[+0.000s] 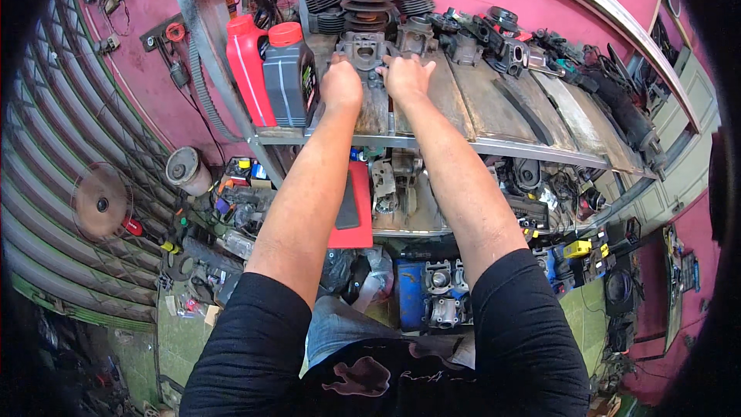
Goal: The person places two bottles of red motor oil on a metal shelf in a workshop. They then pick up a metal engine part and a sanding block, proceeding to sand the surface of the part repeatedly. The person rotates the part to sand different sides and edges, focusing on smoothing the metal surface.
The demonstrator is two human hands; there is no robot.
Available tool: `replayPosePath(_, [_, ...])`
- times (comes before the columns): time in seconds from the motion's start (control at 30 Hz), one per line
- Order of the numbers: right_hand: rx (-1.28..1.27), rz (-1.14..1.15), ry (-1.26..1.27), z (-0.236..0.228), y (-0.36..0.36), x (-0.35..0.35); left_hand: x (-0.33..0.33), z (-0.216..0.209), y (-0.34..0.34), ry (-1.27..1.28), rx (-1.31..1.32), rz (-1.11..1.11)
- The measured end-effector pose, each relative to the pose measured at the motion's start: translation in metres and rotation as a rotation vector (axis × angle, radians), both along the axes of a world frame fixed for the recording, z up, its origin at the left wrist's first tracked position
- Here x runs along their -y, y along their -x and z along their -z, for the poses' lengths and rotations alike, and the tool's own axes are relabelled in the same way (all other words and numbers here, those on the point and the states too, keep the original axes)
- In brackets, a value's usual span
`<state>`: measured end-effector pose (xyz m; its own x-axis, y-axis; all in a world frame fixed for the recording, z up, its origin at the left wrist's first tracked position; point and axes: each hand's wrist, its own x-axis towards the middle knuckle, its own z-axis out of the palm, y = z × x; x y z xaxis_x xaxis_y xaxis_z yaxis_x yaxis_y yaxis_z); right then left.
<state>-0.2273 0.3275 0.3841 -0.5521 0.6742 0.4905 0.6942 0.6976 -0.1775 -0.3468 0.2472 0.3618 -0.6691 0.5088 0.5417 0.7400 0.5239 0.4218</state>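
Observation:
Both my arms reach forward to a grey metal engine cylinder head (366, 51) on the wooden upper shelf (444, 100). My left hand (342, 83) is closed at its left side, with the fingertips partly hidden. On the opposite side, my right hand (407, 77) grips the same part, its thumb side turned inward and some fingers sticking out to the right. Behind it rises a stack of dark finned engine cylinders (366, 8). Another grey engine casting (417, 35) stands just right of the part.
Left of my left hand stand a red oil bottle (248, 69) and a dark grey one with a red cap (289, 81). More engine parts (513, 54) line the shelf rightward. Below are a red case (360, 208), a blue tray (411, 293) and a fan (102, 204).

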Motion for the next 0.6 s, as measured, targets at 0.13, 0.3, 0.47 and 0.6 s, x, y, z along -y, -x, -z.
replayPosePath(0.13, [-0.008,0.002,0.036,-0.001,0.006,-0.010,-0.008,-0.001,0.000,-0.002,0.027,-0.027])
replayPosePath(0.3, [-0.026,-0.003,0.023,0.004,0.011,-0.018,-0.014,-0.012,0.007,0.102,0.128,-0.055])
replayPosePath(0.47, [0.020,-0.027,0.061,-0.001,0.012,-0.019,-0.016,-0.006,0.013,0.055,0.034,-0.087])
replayPosePath(0.6, [0.055,-0.043,0.091,-0.004,0.009,-0.024,-0.017,-0.013,0.011,0.111,0.075,-0.083])
